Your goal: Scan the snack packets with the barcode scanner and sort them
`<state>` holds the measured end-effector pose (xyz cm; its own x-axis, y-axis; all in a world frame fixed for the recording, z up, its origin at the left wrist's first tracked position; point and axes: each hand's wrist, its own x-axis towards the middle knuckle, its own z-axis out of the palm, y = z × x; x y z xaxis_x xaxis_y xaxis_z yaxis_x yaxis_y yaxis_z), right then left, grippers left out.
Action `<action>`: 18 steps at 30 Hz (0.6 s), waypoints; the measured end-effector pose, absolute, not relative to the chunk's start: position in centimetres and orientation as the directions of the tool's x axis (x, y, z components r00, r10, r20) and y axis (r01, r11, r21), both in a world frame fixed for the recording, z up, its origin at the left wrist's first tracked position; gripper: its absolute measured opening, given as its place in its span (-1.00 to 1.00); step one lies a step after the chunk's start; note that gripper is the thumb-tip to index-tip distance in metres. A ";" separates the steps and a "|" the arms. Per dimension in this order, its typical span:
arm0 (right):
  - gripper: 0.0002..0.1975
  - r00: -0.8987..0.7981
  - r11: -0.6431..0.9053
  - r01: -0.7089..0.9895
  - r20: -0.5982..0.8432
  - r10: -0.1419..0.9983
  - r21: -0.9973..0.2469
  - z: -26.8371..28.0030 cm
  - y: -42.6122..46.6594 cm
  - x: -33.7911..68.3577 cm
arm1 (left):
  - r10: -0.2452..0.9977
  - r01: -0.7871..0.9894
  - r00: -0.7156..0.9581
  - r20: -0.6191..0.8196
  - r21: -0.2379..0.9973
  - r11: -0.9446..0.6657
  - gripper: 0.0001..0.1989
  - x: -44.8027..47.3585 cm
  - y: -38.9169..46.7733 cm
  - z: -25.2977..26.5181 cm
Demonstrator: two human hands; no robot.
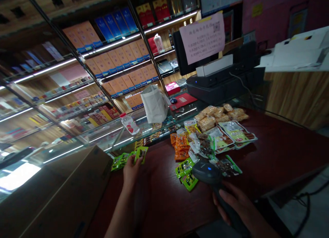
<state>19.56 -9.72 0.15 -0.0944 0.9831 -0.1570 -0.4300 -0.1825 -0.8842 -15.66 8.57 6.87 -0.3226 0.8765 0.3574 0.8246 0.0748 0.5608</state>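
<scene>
My right hand [232, 200] is wrapped round the handle of a dark barcode scanner [207, 173], which shows a small blue light on its head. On the left, my left hand [132, 167] pinches a green snack packet [142, 153] at the edge of a pile of similar green packets [120, 162]. Other green packets [189, 178] lie flat just left of the scanner head. Behind them are orange packets [180, 147], clear bags of dark food [205, 145] and larger pale pouches [236, 131]. Several wrapped tan snacks [213, 116] are heaped farther back.
A cardboard box [64, 190] stands at the left of the dark red counter [159, 197]. Along the glass case are a red-capped bottle [130, 124] and a white bag [154, 104]. A monitor with a pink notice [203, 37] stands at the back, before lit shelves.
</scene>
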 end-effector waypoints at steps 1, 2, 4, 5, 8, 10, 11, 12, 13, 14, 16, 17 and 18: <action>-0.49 -0.100 -0.182 -0.440 -0.154 0.983 -0.879 0.1 -9.7 19.5 | 0.906 0.720 -0.298 0.302 0.694 0.005 -0.60 -14.3 7.3 6.7; -0.50 -0.108 -0.183 -0.449 -0.150 0.983 -0.875 0.0 -9.6 19.5 | 0.933 0.580 -0.271 0.236 0.814 -0.037 -0.55 -12.8 5.8 6.6; -0.52 -0.103 -0.178 -0.473 -0.146 0.984 -0.863 0.0 -9.6 19.5 | 0.962 0.400 -0.240 0.128 0.916 -0.022 -0.52 -9.9 3.0 6.7; -0.53 -0.098 -0.178 -0.482 -0.149 0.984 -0.858 0.1 -9.7 19.5 | 0.967 0.363 -0.237 0.097 0.932 -0.004 -0.54 -8.5 1.7 6.8; -0.55 -0.088 -0.182 -0.501 -0.159 0.983 -0.846 0.3 -9.9 19.5 | 0.970 0.326 -0.240 0.044 0.945 0.038 -0.62 -5.8 -1.4 7.1; -0.56 -0.086 -0.180 -0.514 -0.158 0.984 -0.839 0.4 -10.2 19.6 | 0.972 0.324 -0.232 0.040 0.945 0.039 -0.64 -4.9 -2.6 7.3; -0.56 -0.089 -0.173 -0.520 -0.148 0.985 -0.836 0.4 -10.4 19.6 | 0.973 0.323 -0.228 0.043 0.946 0.034 -0.64 -4.6 -3.1 7.3; -0.57 -0.099 -0.165 -0.525 -0.133 0.986 -0.835 0.5 -10.5 19.5 | 0.973 0.323 -0.225 0.047 0.946 0.029 -0.63 -4.4 -3.5 7.3; -0.57 -0.117 -0.162 -0.523 -0.118 0.986 -0.837 0.5 -10.7 19.5 | 0.973 0.324 -0.225 0.051 0.946 0.025 -0.63 -4.2 -3.8 7.3; -0.57 -0.143 -0.158 -0.514 -0.097 0.985 -0.843 0.6 -10.9 19.5 | 0.971 0.328 -0.230 0.058 0.944 0.021 -0.63 -4.0 -4.0 7.4; -0.57 -0.175 -0.143 -0.484 -0.065 0.982 -0.863 0.7 -11.3 19.4 | 0.966 0.352 -0.245 0.079 0.936 0.013 -0.65 -3.6 -4.4 7.4; -0.57 -0.183 -0.135 -0.465 -0.054 0.982 -0.875 0.9 -11.5 19.4 | 0.962 0.367 -0.256 0.092 0.930 0.008 -0.67 -3.3 -4.5 7.5; -0.57 -0.183 -0.125 -0.444 -0.047 0.982 -0.887 1.0 -11.7 19.4 | 0.957 0.377 -0.269 0.105 0.926 0.005 -0.68 -3.1 -4.6 7.5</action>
